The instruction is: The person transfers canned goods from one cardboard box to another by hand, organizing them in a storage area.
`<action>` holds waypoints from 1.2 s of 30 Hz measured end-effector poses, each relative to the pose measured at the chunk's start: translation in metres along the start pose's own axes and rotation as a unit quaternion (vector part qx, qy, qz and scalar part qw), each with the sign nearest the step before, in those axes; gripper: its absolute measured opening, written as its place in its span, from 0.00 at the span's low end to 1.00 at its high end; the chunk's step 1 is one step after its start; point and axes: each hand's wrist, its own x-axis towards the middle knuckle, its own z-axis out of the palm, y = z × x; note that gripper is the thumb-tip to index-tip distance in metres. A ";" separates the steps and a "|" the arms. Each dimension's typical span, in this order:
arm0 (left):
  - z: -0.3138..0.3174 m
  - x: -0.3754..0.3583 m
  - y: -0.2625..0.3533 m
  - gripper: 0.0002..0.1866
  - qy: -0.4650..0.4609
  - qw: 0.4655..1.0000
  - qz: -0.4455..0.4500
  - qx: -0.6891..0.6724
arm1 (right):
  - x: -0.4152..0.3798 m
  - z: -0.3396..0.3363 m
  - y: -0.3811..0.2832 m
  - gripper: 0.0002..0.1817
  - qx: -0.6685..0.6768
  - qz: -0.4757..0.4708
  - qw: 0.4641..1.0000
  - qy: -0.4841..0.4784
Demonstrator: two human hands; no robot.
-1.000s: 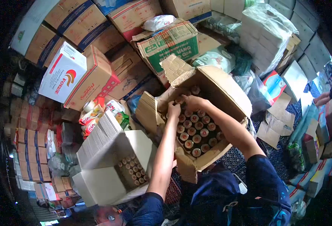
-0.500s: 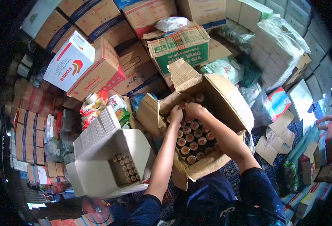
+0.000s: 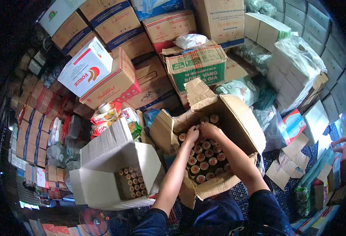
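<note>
Both of my hands reach into an open brown cardboard box (image 3: 241,122) packed with round-topped containers (image 3: 200,157) that have red marks on their pale lids. My left hand (image 3: 192,135) is closed near the upper left part of the rows. Right beside it, my right hand (image 3: 209,129) is closed too, the fingertips of both close together over the lids. Whatever the fingers hold is too small to make out. To the left stands an open white-lined box (image 3: 98,181) with several similar containers (image 3: 132,182) in its right part.
Stacked cartons (image 3: 118,25) rise behind, with a green and brown box (image 3: 198,69) before them. Snack packets (image 3: 110,118) lie behind the white-lined box. Torn cardboard (image 3: 287,165) lies at right, beside plastic bags (image 3: 269,122). A person's hand (image 3: 341,142) shows at the far right edge.
The view has shifted, so the boxes sit slightly lower and further right. My hands have moved slightly toward the near side inside the brown box and remain close together.
</note>
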 end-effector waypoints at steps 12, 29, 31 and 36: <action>-0.004 0.023 -0.037 0.15 0.085 0.988 0.101 0.074 | -0.007 -0.036 -0.005 0.25 0.165 0.070 0.979 -0.101; -0.061 -0.080 0.015 0.16 -0.102 0.980 0.118 -0.123 | -0.092 -0.158 -0.131 0.36 0.097 0.034 0.993 -0.050; -0.088 -0.102 0.020 0.18 -0.120 0.967 0.146 -0.173 | -0.112 -0.181 -0.180 0.32 0.191 0.027 0.981 -0.029; -0.187 -0.164 0.025 0.16 -0.137 0.946 0.199 -0.215 | -0.115 -0.169 -0.265 0.26 0.233 -0.069 0.969 0.032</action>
